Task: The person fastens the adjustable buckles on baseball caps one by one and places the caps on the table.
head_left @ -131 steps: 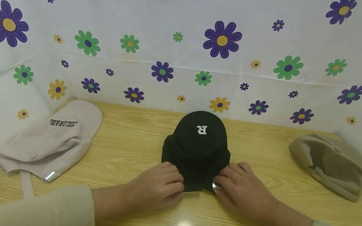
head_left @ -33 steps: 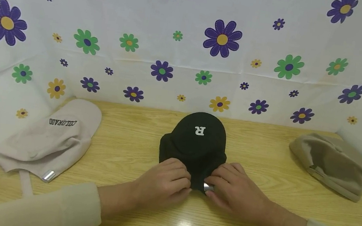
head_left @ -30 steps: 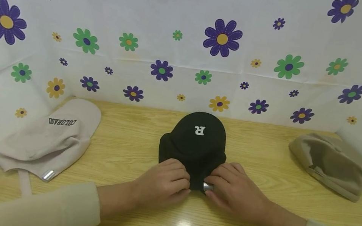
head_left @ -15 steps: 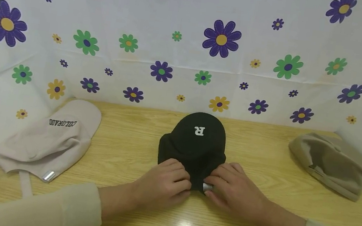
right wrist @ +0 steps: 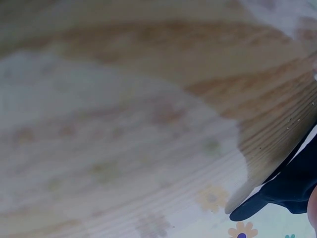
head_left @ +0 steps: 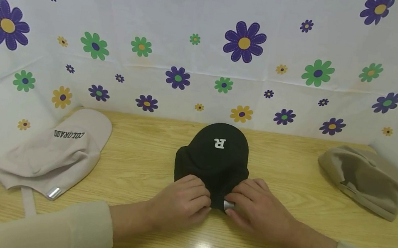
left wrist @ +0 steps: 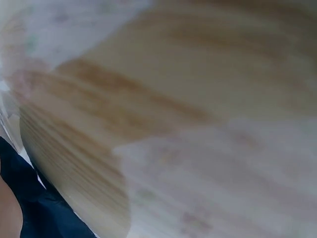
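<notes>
A black baseball cap point(head_left: 213, 155) with a white letter R lies on the wooden table in the head view, its back edge toward me. My left hand point(head_left: 181, 199) grips the left side of that back edge with curled fingers. On the other side my right hand point(head_left: 259, 207) pinches the edge beside a silver buckle point(head_left: 228, 205). The fingertips of both hands are partly hidden. In the wrist views only dark cloth of the cap point(left wrist: 47, 210) shows at the lower corner, with a sliver of hand; the right wrist view shows the cap point(right wrist: 292, 178) likewise.
A pale pink cap point(head_left: 52, 150) marked COLORADO, with a metal buckle and hanging strap, lies at the left of the table point(head_left: 143, 142). At the right lies a khaki cap point(head_left: 365, 179). A white cloth point(head_left: 205, 16) printed with flowers stands behind and on both sides.
Since the oldest frame, both hands have drawn closer together at the back of the black cap, narrowing the gap between them. Over the last second they have barely moved.
</notes>
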Available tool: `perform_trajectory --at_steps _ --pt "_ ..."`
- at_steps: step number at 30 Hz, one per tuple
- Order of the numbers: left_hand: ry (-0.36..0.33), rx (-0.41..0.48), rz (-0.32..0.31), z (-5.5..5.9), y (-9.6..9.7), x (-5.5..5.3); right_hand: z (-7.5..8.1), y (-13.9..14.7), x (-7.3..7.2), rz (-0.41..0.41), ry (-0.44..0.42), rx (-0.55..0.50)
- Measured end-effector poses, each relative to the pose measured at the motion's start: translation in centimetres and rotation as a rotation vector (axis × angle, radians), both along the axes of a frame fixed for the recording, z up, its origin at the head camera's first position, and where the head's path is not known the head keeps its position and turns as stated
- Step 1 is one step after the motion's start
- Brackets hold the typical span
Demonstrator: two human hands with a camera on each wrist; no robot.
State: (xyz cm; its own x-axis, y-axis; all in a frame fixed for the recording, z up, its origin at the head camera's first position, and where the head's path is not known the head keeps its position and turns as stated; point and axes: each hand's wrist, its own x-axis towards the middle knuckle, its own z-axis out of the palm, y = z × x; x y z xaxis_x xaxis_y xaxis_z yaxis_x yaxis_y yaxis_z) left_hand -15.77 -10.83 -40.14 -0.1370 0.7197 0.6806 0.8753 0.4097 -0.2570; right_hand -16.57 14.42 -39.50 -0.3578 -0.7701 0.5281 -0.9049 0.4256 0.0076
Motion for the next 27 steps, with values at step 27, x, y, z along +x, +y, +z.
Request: perform_trajectory --at_steps 27 --pt "-0.013 -0.010 0.010 0.2 1.2 0.1 0.1 0.0 0.0 0.025 0.009 -0.021"
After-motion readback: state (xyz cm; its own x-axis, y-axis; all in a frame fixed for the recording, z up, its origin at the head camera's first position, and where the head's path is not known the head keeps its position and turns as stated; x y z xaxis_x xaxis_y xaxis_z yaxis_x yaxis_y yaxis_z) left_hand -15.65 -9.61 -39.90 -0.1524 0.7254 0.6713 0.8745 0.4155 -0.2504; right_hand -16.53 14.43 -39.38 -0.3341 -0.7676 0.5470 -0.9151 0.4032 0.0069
